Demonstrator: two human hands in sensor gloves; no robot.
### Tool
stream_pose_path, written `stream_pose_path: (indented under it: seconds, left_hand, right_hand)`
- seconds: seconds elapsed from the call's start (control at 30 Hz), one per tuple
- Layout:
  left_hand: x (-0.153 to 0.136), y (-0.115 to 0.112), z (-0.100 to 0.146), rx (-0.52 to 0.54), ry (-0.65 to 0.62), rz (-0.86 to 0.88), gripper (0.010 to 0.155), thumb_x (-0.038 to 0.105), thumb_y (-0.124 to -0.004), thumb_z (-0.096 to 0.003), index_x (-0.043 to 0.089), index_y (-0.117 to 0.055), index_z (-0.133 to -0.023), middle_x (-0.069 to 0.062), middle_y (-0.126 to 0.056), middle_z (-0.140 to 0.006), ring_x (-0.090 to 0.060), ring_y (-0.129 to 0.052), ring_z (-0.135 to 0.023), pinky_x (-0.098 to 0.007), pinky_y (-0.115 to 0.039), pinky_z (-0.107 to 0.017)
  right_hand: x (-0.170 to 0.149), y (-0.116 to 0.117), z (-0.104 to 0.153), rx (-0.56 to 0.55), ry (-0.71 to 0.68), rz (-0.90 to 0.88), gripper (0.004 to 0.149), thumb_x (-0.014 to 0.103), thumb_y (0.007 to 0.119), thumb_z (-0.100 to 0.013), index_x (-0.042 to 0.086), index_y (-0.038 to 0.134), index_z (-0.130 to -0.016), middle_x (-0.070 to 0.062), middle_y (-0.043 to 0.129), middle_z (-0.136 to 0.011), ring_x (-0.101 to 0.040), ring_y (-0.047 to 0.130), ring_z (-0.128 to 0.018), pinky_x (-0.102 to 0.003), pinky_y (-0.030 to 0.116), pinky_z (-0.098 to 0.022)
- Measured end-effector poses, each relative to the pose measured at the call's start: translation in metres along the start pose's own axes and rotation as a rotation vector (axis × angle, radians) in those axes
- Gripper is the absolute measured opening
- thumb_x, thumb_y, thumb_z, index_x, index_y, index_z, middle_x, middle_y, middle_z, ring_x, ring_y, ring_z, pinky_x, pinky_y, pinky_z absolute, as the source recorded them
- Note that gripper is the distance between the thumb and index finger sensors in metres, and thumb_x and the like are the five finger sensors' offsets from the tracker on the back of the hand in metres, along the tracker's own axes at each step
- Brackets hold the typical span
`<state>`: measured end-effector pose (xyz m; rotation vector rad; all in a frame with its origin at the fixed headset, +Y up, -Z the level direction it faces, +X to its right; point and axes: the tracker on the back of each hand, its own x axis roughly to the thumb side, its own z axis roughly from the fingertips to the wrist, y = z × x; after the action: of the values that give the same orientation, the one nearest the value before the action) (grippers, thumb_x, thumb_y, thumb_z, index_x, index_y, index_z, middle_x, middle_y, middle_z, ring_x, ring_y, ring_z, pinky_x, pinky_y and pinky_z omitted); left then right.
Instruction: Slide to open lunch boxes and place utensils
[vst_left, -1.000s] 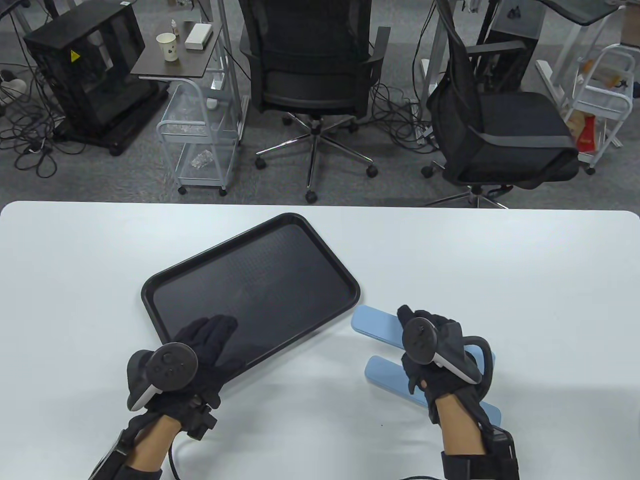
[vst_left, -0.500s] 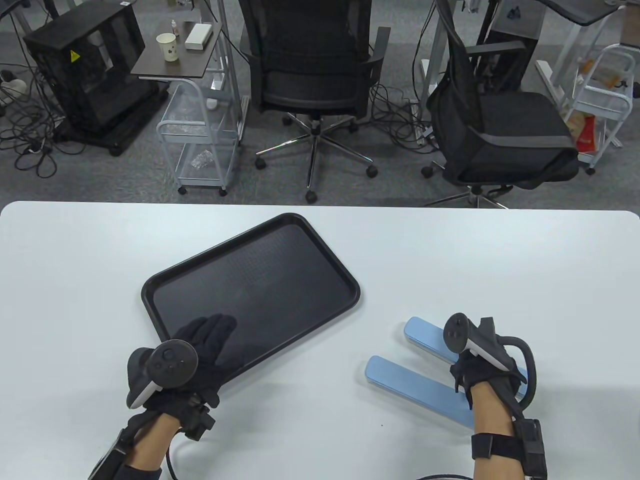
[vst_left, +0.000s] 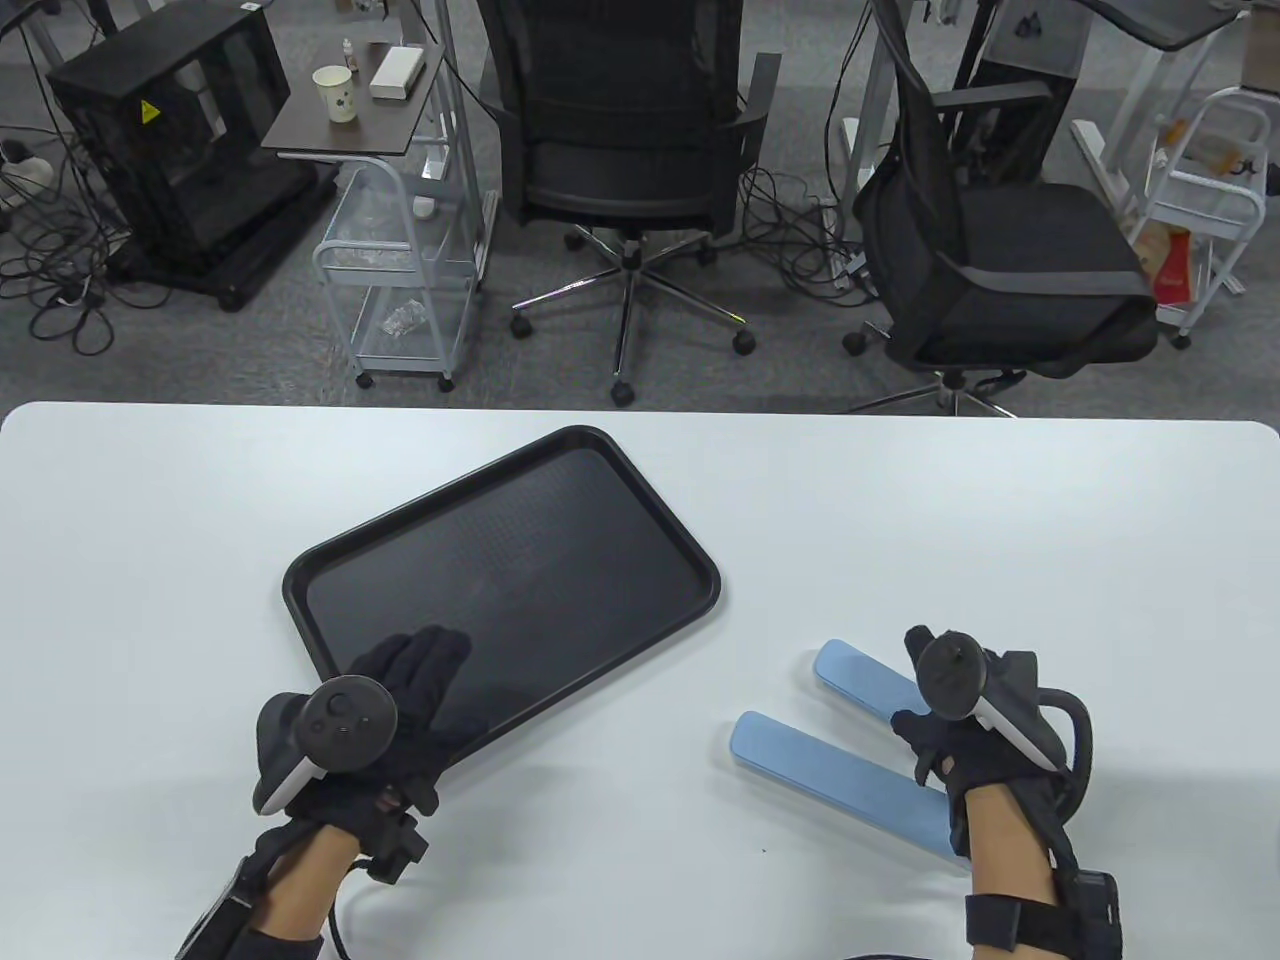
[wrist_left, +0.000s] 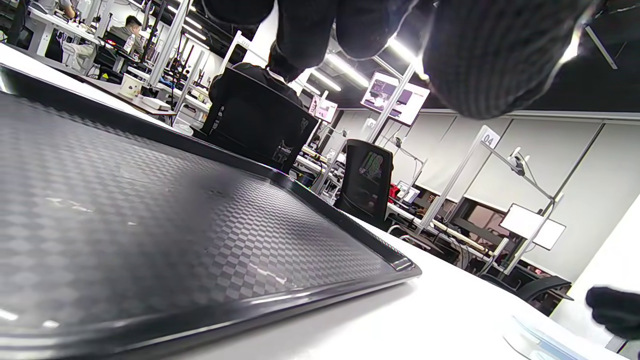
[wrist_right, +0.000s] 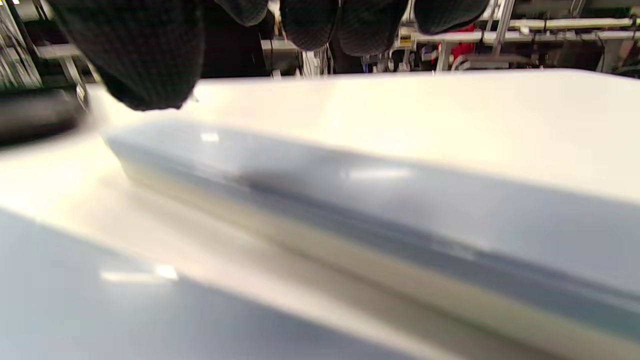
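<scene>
- Two long, flat light-blue lunch boxes lie side by side on the white table (vst_left: 1000, 520), right of centre near the front edge. Both are angled with their rounded ends up-left; a narrow strip of table runs between them.
- Far box (vst_left: 862, 678): lid on, no opening visible. Near box (vst_left: 830, 770): likewise closed. No utensils visible in any view; presumably inside the boxes.
- Right hand (vst_left: 950, 740) sits over the right-hand part of the far box. In the right wrist view the gloved fingertips (wrist_right: 310, 22) hang above the blue lid (wrist_right: 380, 200) with a gap showing. Fingers look loosely spread, holding nothing; whether any part of the hand touches the lid I cannot tell, as the view is blurred.
- Judgement: the hand is lined up along the box's length, which suits a lengthwise push on the lid. The sliding step has not begun.
- Black tray (vst_left: 690, 560) lies left of the boxes, well apart from them, turned diagonally. Likely the destination for the utensils.
- Left hand (vst_left: 400, 700) rests flat, fingers extended together, on the tray's near-left corner, holding nothing. Judgement: it steadies the tray.
- Left wrist view: textured tray floor (wrist_left: 150, 220) close under the fingers.
</scene>
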<state>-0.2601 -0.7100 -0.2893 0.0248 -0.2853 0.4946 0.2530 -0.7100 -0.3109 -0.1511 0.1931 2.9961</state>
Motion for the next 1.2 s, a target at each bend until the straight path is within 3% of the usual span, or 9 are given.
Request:
stream_pose_path:
  seconds: [0.2, 0.43, 0.6, 0.7, 0.87, 1.2]
  left_hand:
    - [-0.001, 0.0, 0.001, -0.019, 0.006, 0.016, 0.082, 0.061, -0.079, -0.042, 0.029, -0.046, -0.109, -0.001, -0.045, -0.118, -0.038, -0.026, -0.11, -0.059, -0.016, -0.075]
    - [0.001, 0.002, 0.002, -0.013, -0.012, 0.022, 0.082, 0.062, -0.078, -0.0421, 0.029, -0.045, -0.11, -0.002, -0.043, -0.119, -0.037, -0.025, -0.11, -0.059, -0.015, -0.074]
    - [0.002, 0.001, 0.002, -0.014, -0.02, 0.02, 0.081, 0.062, -0.078, -0.0423, 0.03, -0.046, -0.11, -0.001, -0.043, -0.119, -0.037, -0.025, -0.11, -0.059, -0.015, -0.074]
    - [0.002, 0.002, 0.002, -0.01, -0.022, 0.021, 0.082, 0.062, -0.078, -0.0423, 0.03, -0.045, -0.11, -0.001, -0.043, -0.119, -0.037, -0.025, -0.11, -0.059, -0.014, -0.074]
    - [0.005, -0.003, 0.001, -0.022, -0.026, 0.001, 0.081, 0.062, -0.078, -0.0424, 0.03, -0.045, -0.11, -0.001, -0.042, -0.119, -0.037, -0.024, -0.11, -0.059, -0.014, -0.074]
    - [0.011, -0.014, -0.002, -0.058, -0.034, -0.041, 0.081, 0.062, -0.078, -0.0424, 0.03, -0.045, -0.11, -0.001, -0.041, -0.119, -0.037, -0.024, -0.11, -0.058, -0.013, -0.074]
  right_hand:
    - [0.043, -0.035, 0.034, -0.169, -0.12, 0.01, 0.077, 0.051, 0.08, -0.047, 0.035, 0.037, -0.109, -0.011, 0.027, -0.116, -0.04, 0.034, -0.111, -0.062, 0.04, -0.075]
    - [0.113, -0.046, 0.066, -0.279, -0.291, 0.034, 0.077, 0.053, 0.077, -0.048, 0.035, 0.036, -0.11, -0.01, 0.025, -0.117, -0.04, 0.031, -0.112, -0.063, 0.037, -0.076]
    - [0.16, -0.028, 0.066, -0.242, -0.365, 0.069, 0.078, 0.055, 0.076, -0.048, 0.035, 0.033, -0.11, -0.01, 0.025, -0.118, -0.04, 0.031, -0.113, -0.063, 0.037, -0.076]
    - [0.173, -0.014, 0.061, -0.203, -0.384, 0.056, 0.078, 0.055, 0.075, -0.048, 0.035, 0.033, -0.11, -0.01, 0.025, -0.118, -0.041, 0.031, -0.112, -0.063, 0.037, -0.076]
    - [0.185, 0.012, 0.056, -0.145, -0.403, 0.058, 0.079, 0.056, 0.074, -0.048, 0.034, 0.03, -0.11, -0.012, 0.021, -0.117, -0.04, 0.024, -0.112, -0.063, 0.034, -0.076]
    - [0.187, 0.042, 0.051, -0.067, -0.402, 0.071, 0.081, 0.057, 0.073, -0.049, 0.033, 0.025, -0.11, -0.013, 0.016, -0.116, -0.041, 0.016, -0.11, -0.062, 0.031, -0.076]
